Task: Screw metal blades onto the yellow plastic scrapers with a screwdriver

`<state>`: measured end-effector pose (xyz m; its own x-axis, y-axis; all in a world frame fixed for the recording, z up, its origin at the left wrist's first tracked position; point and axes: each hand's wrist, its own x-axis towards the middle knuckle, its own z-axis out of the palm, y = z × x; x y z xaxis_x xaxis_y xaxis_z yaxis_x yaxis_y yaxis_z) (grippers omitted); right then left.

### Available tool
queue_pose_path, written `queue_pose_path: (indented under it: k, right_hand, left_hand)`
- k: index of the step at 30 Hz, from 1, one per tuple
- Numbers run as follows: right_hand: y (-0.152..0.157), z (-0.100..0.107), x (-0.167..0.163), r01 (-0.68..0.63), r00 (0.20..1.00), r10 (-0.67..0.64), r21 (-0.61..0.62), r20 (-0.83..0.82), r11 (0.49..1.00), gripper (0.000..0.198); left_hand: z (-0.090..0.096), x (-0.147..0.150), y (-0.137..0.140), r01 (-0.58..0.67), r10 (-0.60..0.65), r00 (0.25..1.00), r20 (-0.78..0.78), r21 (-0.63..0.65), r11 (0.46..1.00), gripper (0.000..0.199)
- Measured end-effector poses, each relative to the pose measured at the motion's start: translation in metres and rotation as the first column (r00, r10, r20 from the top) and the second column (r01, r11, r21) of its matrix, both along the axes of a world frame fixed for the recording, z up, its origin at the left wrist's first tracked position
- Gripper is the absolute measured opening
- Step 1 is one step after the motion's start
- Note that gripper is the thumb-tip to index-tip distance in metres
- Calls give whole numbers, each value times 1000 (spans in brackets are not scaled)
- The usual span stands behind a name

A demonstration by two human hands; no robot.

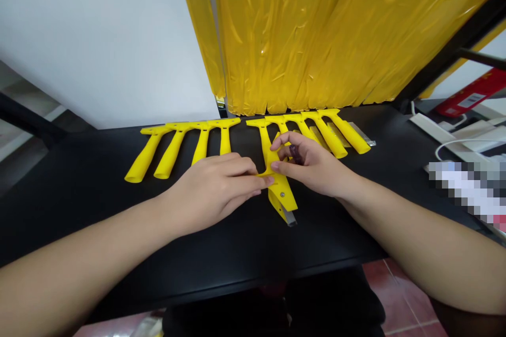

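A yellow scraper with a metal blade edge and a small screw in its head lies tilted in front of me, head toward me. My left hand grips its head from the left, fingers pressed on the yellow plastic. My right hand is curled at the handle side, thumb and fingertips by the scraper's neck. A small dark purple piece is tucked in its curled fingers; its kind cannot be made out. Behind stand several yellow scraper handles in two rows, a left one and a right one among them.
The black table has its front edge close to me. Yellow plastic-wrapped material and a white panel rise at the back. A white power strip, a cable and a red box are at the right.
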<state>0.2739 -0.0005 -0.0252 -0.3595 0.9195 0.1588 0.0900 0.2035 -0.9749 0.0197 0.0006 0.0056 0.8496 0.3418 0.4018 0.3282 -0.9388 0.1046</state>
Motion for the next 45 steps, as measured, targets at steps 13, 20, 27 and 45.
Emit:
queue_pose_path:
  k: [13,20,27,45]
  right_hand:
    - [2,-2,0,-32,999,32,-82,4,996,36]
    - [1,-2,-1,-32,999,32,-8,1,999,36]
    - [-2,1,-1,19,983,-44,143,177,989,17]
    - [-5,2,-1,-224,784,115,105,610,969,5]
  left_hand:
    - [-1,1,-1,-13,24,993,-114,98,995,26]
    - [2,1,-1,-18,30,993,-113,110,994,24]
    - [4,0,-3,-24,39,994,-107,139,990,28]
    - [39,-46,3,-150,110,939,-325,-102,983,24]
